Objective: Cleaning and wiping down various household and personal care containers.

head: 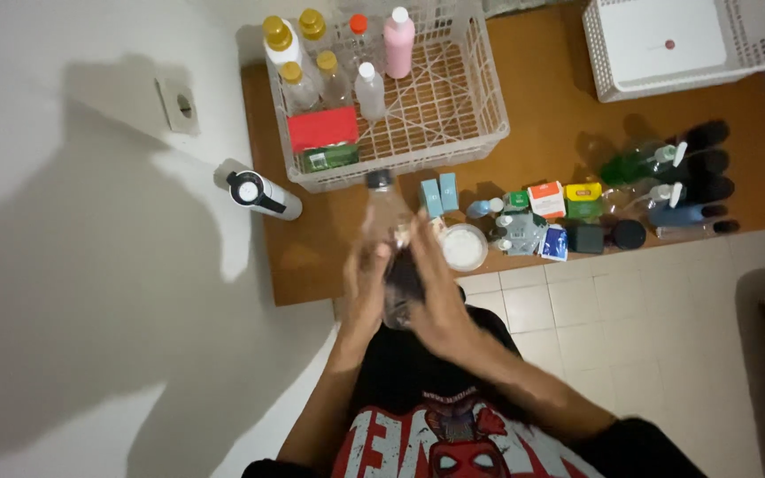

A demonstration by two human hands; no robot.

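Both hands, left grip (365,281) and right grip (431,288), are pressed flat around a clear bottle (391,232), white basket (480,106) just beyond on the counter (560,115).

Clear glossy plastic bottle (389,232) with a dark cap, pressed between the left hand (366,285) and right hand (433,296). Smooth brown wood table (542,133), faint sheen. White plastic lattice basket (453,133), matt. Floor tiles (630,301) pale and glazed. Black cloth shirt (436,416), soft, printed.
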